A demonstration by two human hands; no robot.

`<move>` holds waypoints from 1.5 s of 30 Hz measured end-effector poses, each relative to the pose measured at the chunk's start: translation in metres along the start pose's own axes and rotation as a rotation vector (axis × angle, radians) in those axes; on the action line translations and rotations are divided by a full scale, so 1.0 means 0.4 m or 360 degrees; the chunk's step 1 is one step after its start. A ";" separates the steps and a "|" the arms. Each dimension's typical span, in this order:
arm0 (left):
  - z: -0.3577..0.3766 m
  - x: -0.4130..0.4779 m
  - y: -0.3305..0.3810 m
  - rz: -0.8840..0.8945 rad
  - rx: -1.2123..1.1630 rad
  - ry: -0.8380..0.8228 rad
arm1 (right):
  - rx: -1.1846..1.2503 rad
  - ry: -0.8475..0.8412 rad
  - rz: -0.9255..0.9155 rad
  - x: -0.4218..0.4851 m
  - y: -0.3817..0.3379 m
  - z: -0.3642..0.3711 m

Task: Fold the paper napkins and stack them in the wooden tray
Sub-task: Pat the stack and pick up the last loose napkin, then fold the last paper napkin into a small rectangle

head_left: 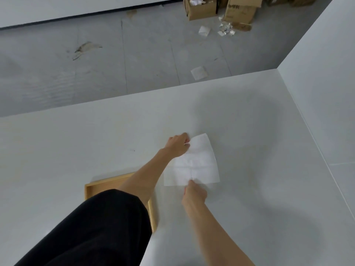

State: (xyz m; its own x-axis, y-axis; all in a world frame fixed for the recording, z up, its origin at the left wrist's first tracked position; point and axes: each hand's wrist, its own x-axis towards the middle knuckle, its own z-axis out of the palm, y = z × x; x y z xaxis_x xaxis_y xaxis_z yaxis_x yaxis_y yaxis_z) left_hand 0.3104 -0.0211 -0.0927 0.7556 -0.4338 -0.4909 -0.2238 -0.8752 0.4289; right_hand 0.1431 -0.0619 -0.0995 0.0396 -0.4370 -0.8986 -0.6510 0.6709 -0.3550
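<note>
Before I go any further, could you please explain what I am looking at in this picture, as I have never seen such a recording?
There is no machine here: a person works with two bare hands, and the single picture comes from a camera worn on their head, looking forward and down. The pale surface is a table. On it a white paper napkin is spread open. The left hand grips its far left corner, and the right hand pinches its near edge. A wooden tray sits to the left of the napkin, partly hidden under the left arm and its black sleeve, so what it holds cannot be seen. Beyond the table is a grey floor with cardboard boxes and scraps of paper.
</note>
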 end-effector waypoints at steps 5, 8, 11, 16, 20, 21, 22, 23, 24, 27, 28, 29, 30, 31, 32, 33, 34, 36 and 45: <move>-0.051 -0.131 0.025 0.0025 -0.0304 -0.0028 | -0.0094 -0.0240 -0.0248 -0.029 0.009 -0.090; -0.099 -0.227 0.055 0.0149 -0.0414 -0.0048 | -0.0047 -0.0374 -0.0401 -0.047 0.020 -0.183; -0.160 -0.349 0.089 0.0205 -0.0550 0.0077 | 0.0073 -0.0530 -0.0605 -0.096 0.027 -0.280; -0.238 -0.587 0.098 0.0064 -0.1131 0.0323 | 0.0133 -0.0899 -0.1042 -0.238 -0.011 -0.398; -0.251 -0.776 0.071 -0.0043 -0.1810 0.0356 | 0.0005 -0.1054 -0.1294 -0.369 -0.060 -0.413; -0.254 -0.823 0.064 -0.0051 -0.1882 0.0432 | -0.0040 -0.1059 -0.1422 -0.405 -0.068 -0.419; -0.256 -0.869 0.058 -0.0047 -0.1932 0.0522 | -0.0055 -0.1088 -0.1543 -0.442 -0.075 -0.428; -0.260 -0.910 0.049 -0.0027 -0.1956 0.0614 | -0.0041 -0.1150 -0.1647 -0.478 -0.084 -0.438; -0.266 -0.950 0.040 0.0011 -0.1968 0.0699 | -0.0027 -0.1236 -0.1730 -0.515 -0.093 -0.448; -0.289 -1.062 0.025 0.0135 -0.1990 0.0829 | -0.0135 -0.1479 -0.1806 -0.614 -0.106 -0.462; -0.296 -1.091 0.025 0.0153 -0.1989 0.0857 | -0.0184 -0.1554 -0.1776 -0.640 -0.105 -0.463; -0.304 -1.119 0.025 0.0164 -0.1986 0.0880 | -0.0241 -0.1611 -0.1756 -0.666 -0.102 -0.463; -0.313 -1.143 0.025 0.0173 -0.1987 0.0896 | -0.0299 -0.1643 -0.1762 -0.691 -0.098 -0.465; -0.321 -1.163 0.023 0.0181 -0.1979 0.0914 | -0.0345 -0.1656 -0.1789 -0.714 -0.097 -0.464; -0.329 -1.181 0.019 0.0187 -0.1967 0.0926 | -0.0386 -0.1655 -0.1817 -0.734 -0.097 -0.462; -0.333 -1.199 0.012 0.0186 -0.1961 0.0931 | -0.0430 -0.1650 -0.1824 -0.751 -0.095 -0.459; -0.335 -1.211 0.007 0.0182 -0.1973 0.0928 | -0.0473 -0.1652 -0.1802 -0.764 -0.096 -0.455; -0.334 -1.232 -0.007 0.0206 -0.2040 0.0904 | -0.0538 -0.1704 -0.1722 -0.784 -0.096 -0.451; -0.389 -1.282 -0.030 0.0526 -0.2199 0.0869 | -0.0346 -0.1942 -0.1870 -0.874 -0.124 -0.438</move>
State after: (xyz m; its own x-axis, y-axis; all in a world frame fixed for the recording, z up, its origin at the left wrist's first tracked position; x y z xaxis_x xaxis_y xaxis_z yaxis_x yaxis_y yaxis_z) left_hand 0.0215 0.2451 0.2720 0.9861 -0.1628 -0.0345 0.0761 0.2568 0.9635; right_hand 0.0289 -0.0476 0.2773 0.9837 0.1473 0.1034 0.0704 0.2137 -0.9744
